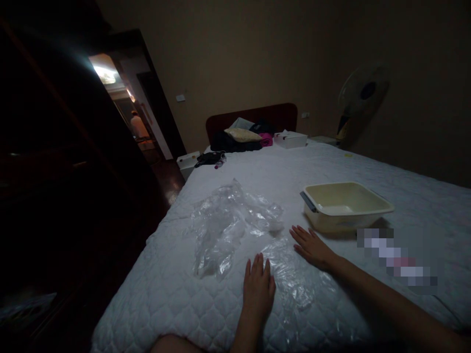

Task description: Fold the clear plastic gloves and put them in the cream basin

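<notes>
Our left hand (259, 285) and right hand (313, 249) are ungloved, with slim, tapering fingers (259, 267). We see both wrists bare, and slender, smooth left forearm (248, 326) and right forearm (382, 291) bare too. At the bottom edge, our rounded body part (174, 344) is too dim to identify.

Thin, glossy plastic is seen in the clear, crumpled film (217, 225), whose creases are picked out by bright glints. Matt cloth is shown by the white quilted bedcover (206, 314), its surface roughened by stitched, puffed diamonds. Smooth, apparently hard plastic with a soft sheen is presented by the cream rectangular basin (338, 221). A wood-like look is given to the dark reddish-brown headboard (287, 115). Light is reflected by the glossy, dark reddish floor (170, 182).
</notes>
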Demonstrator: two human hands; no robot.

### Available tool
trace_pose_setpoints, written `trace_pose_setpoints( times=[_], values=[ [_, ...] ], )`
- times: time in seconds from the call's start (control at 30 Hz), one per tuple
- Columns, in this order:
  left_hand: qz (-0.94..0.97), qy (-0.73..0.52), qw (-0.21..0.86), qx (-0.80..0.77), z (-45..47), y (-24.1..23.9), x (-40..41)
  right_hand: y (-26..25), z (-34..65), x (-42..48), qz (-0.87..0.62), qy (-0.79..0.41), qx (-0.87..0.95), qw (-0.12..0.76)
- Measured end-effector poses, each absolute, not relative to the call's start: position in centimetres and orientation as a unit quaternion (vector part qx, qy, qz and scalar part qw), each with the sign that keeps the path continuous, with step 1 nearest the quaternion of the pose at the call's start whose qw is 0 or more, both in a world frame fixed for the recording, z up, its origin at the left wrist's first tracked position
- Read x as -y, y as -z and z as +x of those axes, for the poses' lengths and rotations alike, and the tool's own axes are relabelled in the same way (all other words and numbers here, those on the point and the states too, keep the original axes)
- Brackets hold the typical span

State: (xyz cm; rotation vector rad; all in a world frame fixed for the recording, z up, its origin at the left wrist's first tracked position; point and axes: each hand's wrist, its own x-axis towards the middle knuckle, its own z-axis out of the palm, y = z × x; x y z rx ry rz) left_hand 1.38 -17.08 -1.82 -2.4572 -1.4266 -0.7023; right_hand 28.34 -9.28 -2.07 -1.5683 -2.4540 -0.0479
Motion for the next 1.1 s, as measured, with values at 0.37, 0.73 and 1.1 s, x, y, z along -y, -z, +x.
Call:
trace_pose_setpoints(
  times=[0.37,0.73,1.1],
  values=[
    [-0.804,0.239,0.12,0.531,1.3,2.0,16.7,-3.0,24.6,13.6,-0.452,0.041,0.854,0.253],
    [-0.816,0.212,0.132,0.521,1.3,1.9,16.7,-1.4,21.1,19.6,-0.455,-0.065,0.861,0.217],
    [-0.819,0.202,0.164,0.512,1.1,2.3,16.6,-1.4,19.6,18.9,-0.501,-0.106,0.833,0.209]
  ],
)
